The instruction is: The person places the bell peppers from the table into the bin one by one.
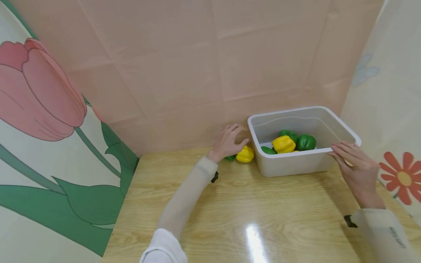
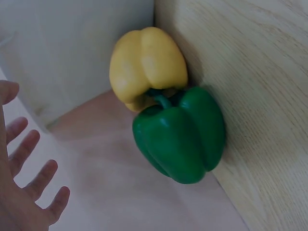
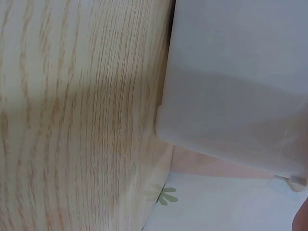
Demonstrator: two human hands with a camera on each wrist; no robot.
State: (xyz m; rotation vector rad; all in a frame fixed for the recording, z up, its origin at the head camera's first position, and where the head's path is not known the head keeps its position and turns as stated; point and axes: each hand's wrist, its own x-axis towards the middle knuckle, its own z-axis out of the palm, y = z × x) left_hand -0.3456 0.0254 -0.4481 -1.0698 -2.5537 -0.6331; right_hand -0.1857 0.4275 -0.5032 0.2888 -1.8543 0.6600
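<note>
A white plastic bin stands at the back right of the table, with several green and yellow bell peppers inside. My right hand pinches its near right corner rim, fingers on top and thumb below. Left of the bin, a yellow bell pepper and a green bell pepper lie touching each other. Over them hovers my left hand, its fingers spread and nothing held. The left wrist view shows the same hand apart from both peppers. Only a sliver of the right hand appears in the right wrist view.
The wooden table meets a pinkish-brown backdrop right behind the bin. Printed panels close off both sides, a tulip on the left one and a red flower on the right one.
</note>
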